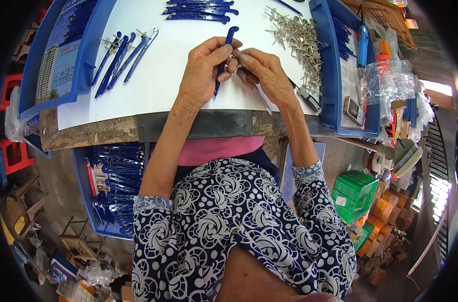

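Both hands meet over the white desk (pixel 188 85): left hand (pixel 203 70) fingers closed around a blue strip (pixel 224 55), right hand (pixel 264 73) fingers pinching its middle. A green crate (pixel 355 194) sits lower right.

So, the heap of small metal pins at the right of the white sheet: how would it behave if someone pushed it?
The metal pins lie loose and crossed, so a push would probably scatter them. They look thin and rigid, likely light. Their long shafts may let single pins roll on the smooth white sheet.
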Demonstrator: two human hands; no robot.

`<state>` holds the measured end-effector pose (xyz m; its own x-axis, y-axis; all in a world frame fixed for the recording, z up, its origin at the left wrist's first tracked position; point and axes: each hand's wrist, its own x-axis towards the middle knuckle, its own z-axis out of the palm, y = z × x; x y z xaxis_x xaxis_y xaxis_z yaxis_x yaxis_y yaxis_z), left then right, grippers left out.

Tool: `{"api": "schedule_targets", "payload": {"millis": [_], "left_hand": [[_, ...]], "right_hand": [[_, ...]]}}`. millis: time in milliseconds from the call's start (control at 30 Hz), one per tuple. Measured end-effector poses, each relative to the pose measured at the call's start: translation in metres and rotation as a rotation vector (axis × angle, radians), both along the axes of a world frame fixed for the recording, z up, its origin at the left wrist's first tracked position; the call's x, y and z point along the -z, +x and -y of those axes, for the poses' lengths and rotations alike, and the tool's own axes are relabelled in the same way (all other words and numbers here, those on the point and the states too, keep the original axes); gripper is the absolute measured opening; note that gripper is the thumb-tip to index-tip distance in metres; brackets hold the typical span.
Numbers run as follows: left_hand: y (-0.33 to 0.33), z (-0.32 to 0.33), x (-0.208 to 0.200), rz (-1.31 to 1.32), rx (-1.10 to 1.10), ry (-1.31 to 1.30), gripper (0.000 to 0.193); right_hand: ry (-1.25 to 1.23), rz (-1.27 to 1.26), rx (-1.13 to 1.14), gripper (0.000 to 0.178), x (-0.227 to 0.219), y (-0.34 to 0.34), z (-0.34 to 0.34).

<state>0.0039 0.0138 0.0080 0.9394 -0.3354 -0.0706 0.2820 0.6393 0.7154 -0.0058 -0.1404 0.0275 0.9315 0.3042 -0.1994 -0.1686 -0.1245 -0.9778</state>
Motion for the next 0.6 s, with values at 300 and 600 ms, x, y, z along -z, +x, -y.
{"api": "schedule_targets", "payload": {"millis": [300,600], "left_hand": [[0.005,-0.003,0.003,-0.001,-0.006,-0.084,0.018],[0.002,-0.004,0.003,0.040,-0.039,-0.031,0.025]], "right_hand": [[0.108,0.117,-0.042,0.032,0.000,0.008,-0.004],[-0.738,0.347,0.054,0.023,-0.007,-0.031,0.024]]}}
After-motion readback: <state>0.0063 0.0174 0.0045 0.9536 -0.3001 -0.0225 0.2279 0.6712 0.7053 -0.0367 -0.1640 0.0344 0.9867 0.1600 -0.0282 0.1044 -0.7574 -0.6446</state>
